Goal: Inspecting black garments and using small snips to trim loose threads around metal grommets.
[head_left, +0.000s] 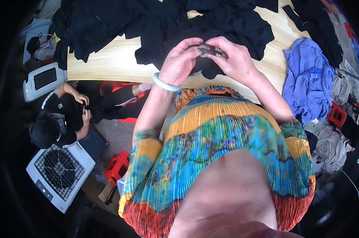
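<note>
Both my hands are raised together above the near edge of the table. Between them is a small, dark, shiny, elongated thing (217,52) with a paler rounded end; its exact kind is not clear. My left hand (179,61), with a pale bangle (166,84) at the wrist, pinches its rounded end with bent fingers. At the other end my right hand (237,59) is closed, thumb and fingers around it. Just beyond and below my hands, black cloth pieces (163,39) lie spread over the table.
The light wood-grain table (104,65) stretches ahead. Bunched blue garments (309,79) hang over its right side. At the left, a co-worker (64,115) sits near a white fan unit (60,170). Red stools (116,167) and grey cloth heaps (332,148) stand around.
</note>
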{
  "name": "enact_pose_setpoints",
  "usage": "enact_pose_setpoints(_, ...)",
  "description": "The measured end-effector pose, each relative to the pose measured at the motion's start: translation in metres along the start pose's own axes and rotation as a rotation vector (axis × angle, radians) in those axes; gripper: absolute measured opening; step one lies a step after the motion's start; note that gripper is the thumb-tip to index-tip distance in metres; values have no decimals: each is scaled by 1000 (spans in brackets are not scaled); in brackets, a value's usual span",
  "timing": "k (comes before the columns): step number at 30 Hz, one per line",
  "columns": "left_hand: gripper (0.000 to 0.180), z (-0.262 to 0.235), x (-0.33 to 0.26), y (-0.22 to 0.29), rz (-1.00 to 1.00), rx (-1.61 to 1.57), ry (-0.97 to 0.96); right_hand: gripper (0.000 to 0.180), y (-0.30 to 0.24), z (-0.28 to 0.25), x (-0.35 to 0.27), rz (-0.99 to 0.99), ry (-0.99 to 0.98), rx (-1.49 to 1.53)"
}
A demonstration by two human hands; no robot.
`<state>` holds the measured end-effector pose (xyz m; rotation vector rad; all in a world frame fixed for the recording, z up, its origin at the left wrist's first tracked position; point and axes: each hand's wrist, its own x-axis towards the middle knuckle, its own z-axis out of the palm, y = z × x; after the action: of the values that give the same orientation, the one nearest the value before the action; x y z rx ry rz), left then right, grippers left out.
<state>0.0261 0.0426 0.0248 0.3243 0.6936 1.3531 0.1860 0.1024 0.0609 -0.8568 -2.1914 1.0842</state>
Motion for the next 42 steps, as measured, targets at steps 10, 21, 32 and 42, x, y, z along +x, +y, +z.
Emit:
enact_pose_setpoints(10, 28, 15, -4, 14, 46, 19, -124, 32, -6, -19, 20, -284, 172, -144)
enact_pose_setpoints(21, 30, 27, -12, 26, 274, 15, -73, 20, -32, -9, -18, 201, 37, 499)
enact_pose_setpoints(32, 31, 30, -14, 25, 339, 53, -88, 19, -33, -5, -11, 187, 37, 427)
enact_pose_setpoints(42, 30, 25, -11, 20, 334, 127, -89, 17, -34, -3, -9, 225, 39, 378)
